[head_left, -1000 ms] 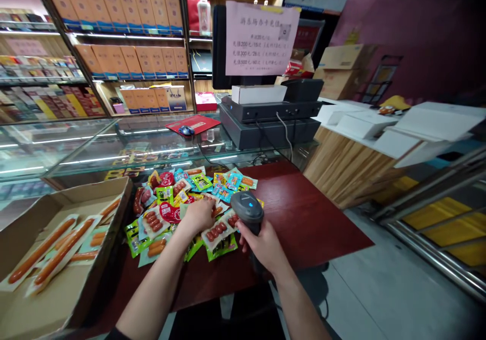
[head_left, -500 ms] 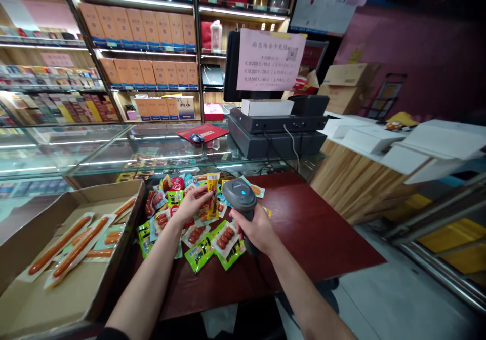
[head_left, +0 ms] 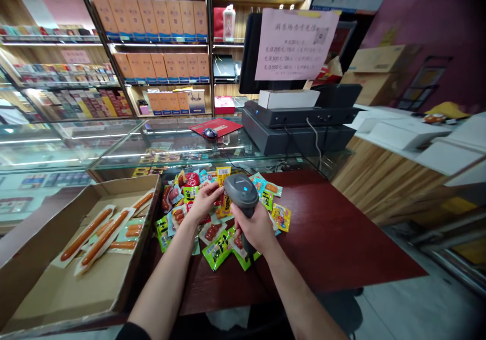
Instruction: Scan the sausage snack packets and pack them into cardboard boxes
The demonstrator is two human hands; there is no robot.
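Observation:
My left hand (head_left: 207,200) pinches the edge of a narrow yellow snack packet (head_left: 224,176) and holds it upright over a heap of wrapped snacks. A dark grey handheld barcode scanner (head_left: 241,190) is gripped in my right hand (head_left: 257,226), its head close to the packet and covering part of it. Beneath both hands lie packaged sausages (head_left: 211,232) and bright green packets (head_left: 217,251). A yellow packet with a cartoon print (head_left: 281,217) rests to the right of the scanner. Part of the heap is hidden behind my hands.
At left, an open cardboard box (head_left: 85,299) contains several long wrapped sausages (head_left: 104,242). The dark red tabletop (head_left: 334,238) meets a glass counter (head_left: 170,150) bearing a mouse (head_left: 209,134) and a monitor with a pink paper sign (head_left: 296,46). Stocked shelves stand behind.
The scanner has come nearer to the yellow packet and now overlaps its right side. My view has shifted, so the surroundings appear farther right. Both holds are the same.

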